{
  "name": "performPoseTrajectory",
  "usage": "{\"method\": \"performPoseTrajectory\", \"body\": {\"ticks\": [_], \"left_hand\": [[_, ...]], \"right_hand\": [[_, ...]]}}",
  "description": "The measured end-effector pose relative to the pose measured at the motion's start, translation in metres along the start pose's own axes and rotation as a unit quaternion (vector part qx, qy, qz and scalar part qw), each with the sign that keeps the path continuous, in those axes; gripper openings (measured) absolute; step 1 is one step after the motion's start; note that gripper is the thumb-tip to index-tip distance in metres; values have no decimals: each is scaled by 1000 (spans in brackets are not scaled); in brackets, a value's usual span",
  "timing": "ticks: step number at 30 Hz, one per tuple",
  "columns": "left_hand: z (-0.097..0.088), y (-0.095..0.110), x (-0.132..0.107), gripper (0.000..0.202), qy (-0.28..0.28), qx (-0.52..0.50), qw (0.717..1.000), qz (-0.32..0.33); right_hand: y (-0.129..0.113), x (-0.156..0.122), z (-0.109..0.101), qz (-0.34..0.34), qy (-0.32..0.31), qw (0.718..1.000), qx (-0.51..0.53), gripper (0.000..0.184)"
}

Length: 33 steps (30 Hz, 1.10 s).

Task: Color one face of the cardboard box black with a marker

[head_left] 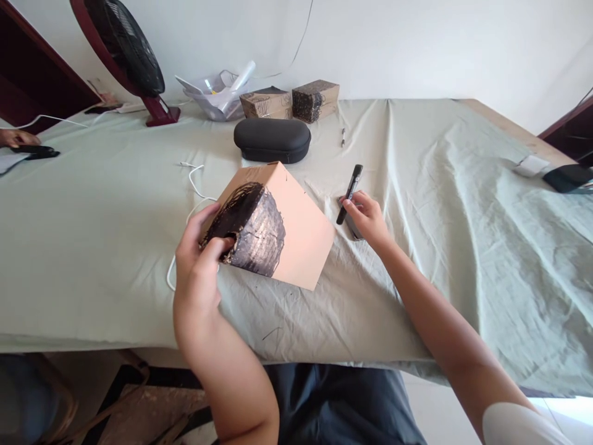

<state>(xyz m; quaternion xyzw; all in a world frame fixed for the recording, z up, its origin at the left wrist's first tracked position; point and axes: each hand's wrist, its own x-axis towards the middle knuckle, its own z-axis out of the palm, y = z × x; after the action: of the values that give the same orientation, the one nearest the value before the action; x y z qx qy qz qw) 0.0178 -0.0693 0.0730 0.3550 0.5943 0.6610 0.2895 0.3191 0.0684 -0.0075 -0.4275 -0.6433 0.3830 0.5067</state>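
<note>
A brown cardboard box [301,222] is tilted up on one corner over the cloth-covered table. Black scribbled ink covers its near left corner across two faces. My left hand [199,253] grips that inked corner, the thumb on the near side and the fingers behind. To the right of the box, my right hand [365,216] pinches a black marker [354,179], held upright and apart from the cardboard. Beneath the right hand lies a dark flat object [354,227], mostly hidden, so its kind is unclear.
Behind the box stand a black zip case [272,139], two scribbled cardboard boxes [319,102], a plastic basket [215,102] and a fan [160,111]. A pen [343,137] lies right of them. A white cable [192,201] runs left. Another person's hand [18,138] rests far left.
</note>
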Motion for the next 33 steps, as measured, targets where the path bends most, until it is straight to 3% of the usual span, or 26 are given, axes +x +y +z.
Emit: {"method": "performPoseTrajectory", "body": {"ticks": [4, 6, 14, 20, 33], "left_hand": [[-1, -2, 1, 63, -12, 0, 1000, -3], [-2, -3, 1, 62, -13, 1, 1000, 2], [-3, -7, 1, 61, -22, 8, 1000, 5], [-4, -12, 2, 57, -48, 22, 998, 38], [-2, -6, -2, 57, -50, -8, 999, 12]], "right_hand": [[18, -1, 13, 43, -20, 989, 142, 43], [24, -3, 20, 56, -34, 985, 162, 41], [25, -14, 34, 85, -70, 990, 93, 31], [21, -15, 36, 97, -72, 989, 82, 36], [19, -15, 30, 142, -75, 983, 88, 46]]}}
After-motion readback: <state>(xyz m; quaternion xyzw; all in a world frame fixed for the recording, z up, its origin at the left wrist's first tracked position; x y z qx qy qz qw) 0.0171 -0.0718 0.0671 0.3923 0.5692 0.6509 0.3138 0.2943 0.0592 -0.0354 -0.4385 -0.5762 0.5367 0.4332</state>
